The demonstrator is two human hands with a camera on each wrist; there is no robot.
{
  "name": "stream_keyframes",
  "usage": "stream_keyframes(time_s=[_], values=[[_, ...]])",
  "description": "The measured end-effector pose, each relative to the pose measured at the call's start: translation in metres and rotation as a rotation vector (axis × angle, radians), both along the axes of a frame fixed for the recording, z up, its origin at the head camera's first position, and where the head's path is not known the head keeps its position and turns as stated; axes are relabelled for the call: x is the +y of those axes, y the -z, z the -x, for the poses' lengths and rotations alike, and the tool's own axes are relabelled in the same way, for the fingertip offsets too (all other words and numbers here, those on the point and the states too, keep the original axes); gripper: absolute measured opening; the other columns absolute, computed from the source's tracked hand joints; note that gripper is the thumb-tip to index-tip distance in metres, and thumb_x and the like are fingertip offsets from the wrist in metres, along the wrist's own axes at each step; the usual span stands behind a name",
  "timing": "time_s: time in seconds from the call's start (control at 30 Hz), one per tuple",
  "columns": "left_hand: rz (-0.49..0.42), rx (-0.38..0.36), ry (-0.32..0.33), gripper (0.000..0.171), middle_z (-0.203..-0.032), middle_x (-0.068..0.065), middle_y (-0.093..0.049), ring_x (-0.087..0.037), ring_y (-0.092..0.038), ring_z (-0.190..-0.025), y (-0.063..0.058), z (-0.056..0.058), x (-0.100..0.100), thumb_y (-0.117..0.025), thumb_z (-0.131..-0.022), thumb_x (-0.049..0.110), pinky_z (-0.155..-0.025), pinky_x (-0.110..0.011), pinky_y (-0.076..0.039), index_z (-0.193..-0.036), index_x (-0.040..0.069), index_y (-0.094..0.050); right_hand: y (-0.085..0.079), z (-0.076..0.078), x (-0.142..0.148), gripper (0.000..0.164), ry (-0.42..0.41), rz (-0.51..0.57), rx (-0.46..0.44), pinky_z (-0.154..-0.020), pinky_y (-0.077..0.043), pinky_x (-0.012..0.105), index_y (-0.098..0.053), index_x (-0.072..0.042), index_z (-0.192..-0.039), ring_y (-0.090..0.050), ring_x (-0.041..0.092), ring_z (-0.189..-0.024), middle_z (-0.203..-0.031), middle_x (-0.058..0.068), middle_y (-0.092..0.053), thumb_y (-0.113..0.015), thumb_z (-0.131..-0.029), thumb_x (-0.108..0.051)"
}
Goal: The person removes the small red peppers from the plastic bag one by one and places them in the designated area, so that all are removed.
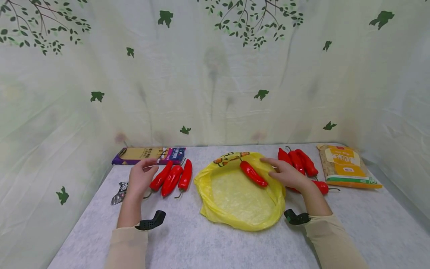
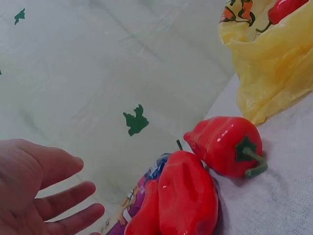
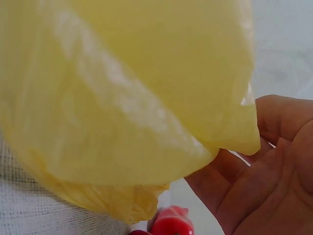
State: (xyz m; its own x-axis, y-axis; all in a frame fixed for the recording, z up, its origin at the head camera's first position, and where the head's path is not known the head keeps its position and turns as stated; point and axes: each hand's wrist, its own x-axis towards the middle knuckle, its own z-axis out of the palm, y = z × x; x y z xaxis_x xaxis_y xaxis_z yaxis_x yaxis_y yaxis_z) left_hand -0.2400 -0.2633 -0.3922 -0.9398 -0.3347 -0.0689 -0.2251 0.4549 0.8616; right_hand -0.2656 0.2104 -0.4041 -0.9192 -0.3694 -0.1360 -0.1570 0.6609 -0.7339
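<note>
A yellow plastic bag (image 1: 242, 224) lies wide-mouthed in the middle of the table, with one red chili pepper (image 1: 253, 174) inside it near the back. My right hand (image 1: 289, 175) pinches the bag's right rim; in the right wrist view the yellow film (image 3: 146, 98) runs in between thumb and fingers. On the left, my left hand (image 1: 142, 177) hovers beside three red peppers (image 1: 171, 181), its fingers apart and holding nothing. The left wrist view shows those peppers (image 2: 188, 196) just to the right of the fingertips, not touched.
Behind the left peppers lies a purple and tan packet (image 1: 141, 154). A small black packet (image 1: 119, 194) is left of my left forearm. Several more red peppers (image 1: 297, 161) lie right of the bag, next to a grain bag (image 1: 347, 164). A leaf-patterned curtain (image 1: 215, 93) encloses the table.
</note>
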Motion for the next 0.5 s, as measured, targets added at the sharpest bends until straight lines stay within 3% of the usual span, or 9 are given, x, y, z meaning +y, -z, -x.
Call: stream_keyframes(time_s=[0.3,0.5], values=[[-0.035,0.062,-0.053,0.043,-0.146,-0.007,-0.054,-0.029,-0.047,-0.139,-0.009,0.0,0.008,-0.053,-0.103,0.034,-0.112,-0.049,-0.045,-0.143,0.02,-0.052,0.001,0.0,0.001,0.057,-0.017,0.007,0.021,-0.103,-0.052,0.051,-0.042,-0.023,-0.152,-0.044,0.045,-0.139,-0.159,0.014,-0.039,-0.058,-0.098,-0.013],[-0.045,0.113,-0.027,0.041,-0.145,-0.006,-0.055,-0.028,-0.047,-0.138,-0.016,-0.004,0.015,-0.053,-0.102,0.034,-0.112,-0.049,-0.045,-0.141,0.021,-0.054,0.0,-0.001,0.0,0.056,-0.024,0.007,0.036,-0.103,-0.052,0.052,-0.043,-0.022,-0.151,-0.044,0.045,-0.139,-0.159,0.015,-0.039,-0.057,-0.098,-0.012]])
